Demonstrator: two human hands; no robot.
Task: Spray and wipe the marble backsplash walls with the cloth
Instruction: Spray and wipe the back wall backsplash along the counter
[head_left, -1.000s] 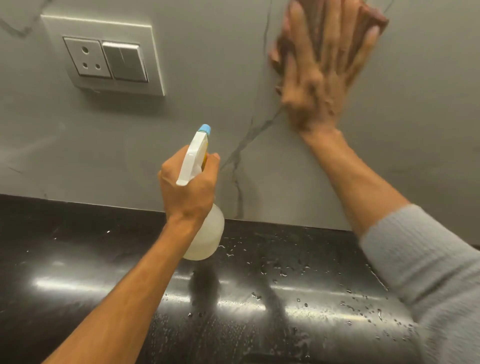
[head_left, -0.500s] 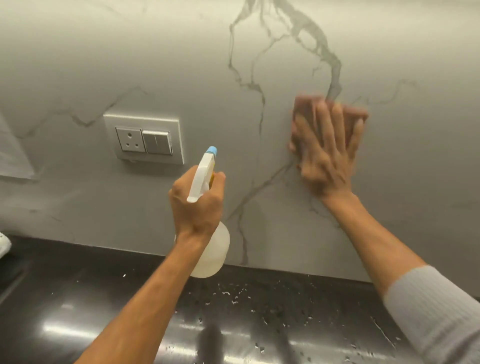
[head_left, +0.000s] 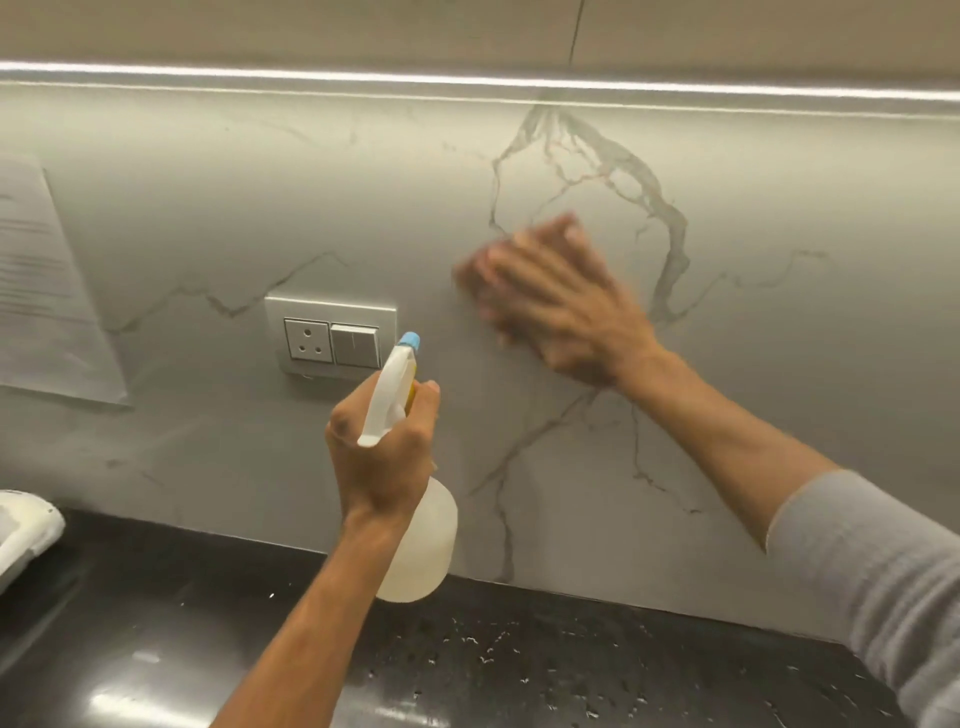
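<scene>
The grey marble backsplash (head_left: 218, 197) with dark veins fills the view above a black counter. My right hand (head_left: 566, 306) lies flat with straight fingers on a reddish-brown cloth (head_left: 563, 234), pressing it against the wall right of the socket; hand and cloth are motion-blurred. My left hand (head_left: 382, 457) grips the neck of a translucent white spray bottle (head_left: 423, 540) with a white trigger head and blue nozzle, held upright in front of the wall, nozzle toward the backsplash, below the cloth.
A wall plate with a socket and switch (head_left: 332, 338) sits left of the cloth. A printed paper sheet (head_left: 47, 291) hangs at far left. The black counter (head_left: 156, 623) is speckled with water drops. A white object (head_left: 26, 530) lies at its left edge. A light strip (head_left: 467, 83) runs overhead.
The view has tilted up and pulled back. My right hand has slid the cloth left and down across the wall, turning its fingers leftward. The bottle stays gripped in my left hand.
</scene>
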